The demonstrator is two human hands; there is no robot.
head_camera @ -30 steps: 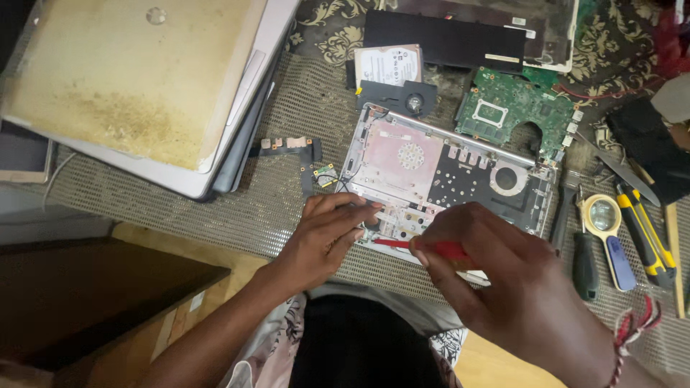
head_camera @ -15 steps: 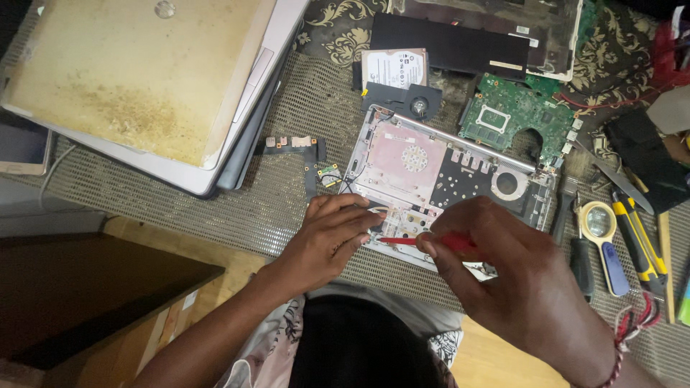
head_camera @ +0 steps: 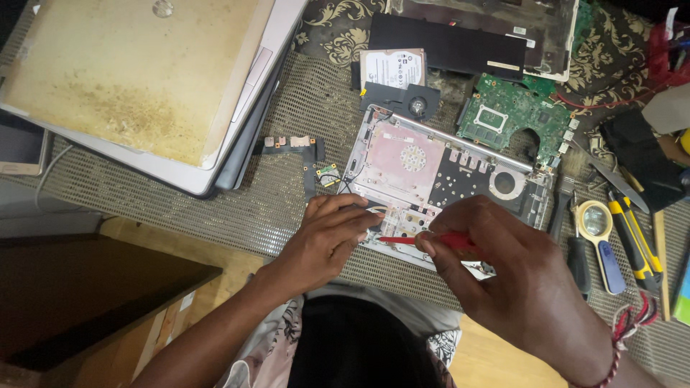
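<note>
**Both hands at the near edge of the opened laptop base**

Your right hand (head_camera: 517, 280) is closed around a thin red-handled screwdriver (head_camera: 424, 240), and you pinch it between thumb and fingers. The tool lies almost flat and its tip points to 9 o'clock, toward your left hand (head_camera: 330, 233). Your left hand is half curled, and its fingertips press on the near edge of the silver opened laptop base with a pink inner plate (head_camera: 431, 172); it grips nothing that I can see. The base lies at the middle of the grey woven mat (head_camera: 287, 208). At 1 o'clock from it lies a green circuit board (head_camera: 510, 118), at 12 o'clock a small black fan (head_camera: 402, 100). At 3 o'clock lies a yellow-rimmed magnifying glass (head_camera: 596, 226). At 10 o'clock rests a stained beige closed laptop (head_camera: 136, 72).
</note>
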